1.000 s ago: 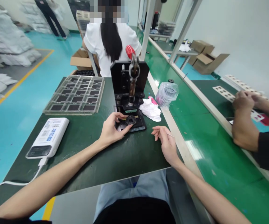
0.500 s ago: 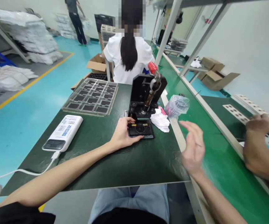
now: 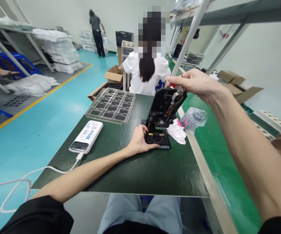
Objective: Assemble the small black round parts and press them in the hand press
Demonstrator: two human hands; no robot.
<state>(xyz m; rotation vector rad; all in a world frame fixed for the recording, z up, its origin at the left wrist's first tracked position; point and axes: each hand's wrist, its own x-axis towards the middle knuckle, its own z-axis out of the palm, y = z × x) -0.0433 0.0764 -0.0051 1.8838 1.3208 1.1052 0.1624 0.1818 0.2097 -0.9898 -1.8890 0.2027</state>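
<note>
Two hands, two risks: the left hand (image 3: pixel 139 142) lies open, fingers loosely spread, against a matte black fixture plate (image 3: pixel 158 142) on the dark green bench mat (image 3: pixel 121 172), and a knock could unseat the round ring part (image 3: pixel 157 138) sitting in it. The right hand (image 3: pixel 194 85) is raised beside the black bench press (image 3: pixel 164 109), thumb and forefinger pinching a thin pointed tool (image 3: pixel 180 73) — exact type too small to tell — whose tip could slip or scratch if it catches the press's metal.
</note>
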